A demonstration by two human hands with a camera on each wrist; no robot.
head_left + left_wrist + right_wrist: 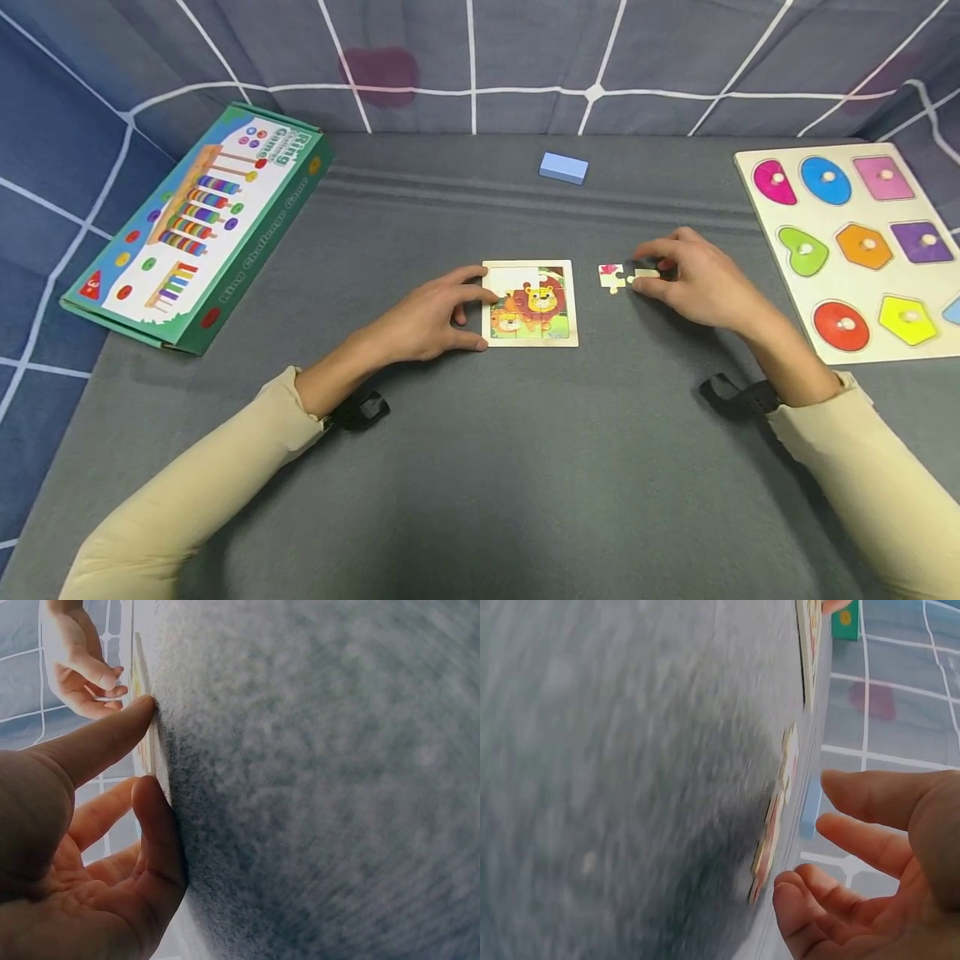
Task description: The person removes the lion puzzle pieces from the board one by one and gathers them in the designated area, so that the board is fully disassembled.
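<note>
A square lion puzzle (536, 308) in a pale wooden frame lies flat on the grey cloth, its upper-left part bare white. My left hand (431, 312) touches the frame's left side, thumb near the lower corner and fingers higher up, one fingertip over the picture. To the right of the frame lie loose jigsaw pieces (611, 277), one with a pink mark. Over them is my right hand (693, 279), partly covering a piece. In the right wrist view a gap shows between its thumb and fingers, apart from the pieces (769, 840).
A green ring game box (198, 225) lies at the left. A small blue block (563, 168) sits at the back. At the right is a white board (813, 283) with coloured knobbed shapes. A blue-grey gridded cloth (525, 67) rises behind.
</note>
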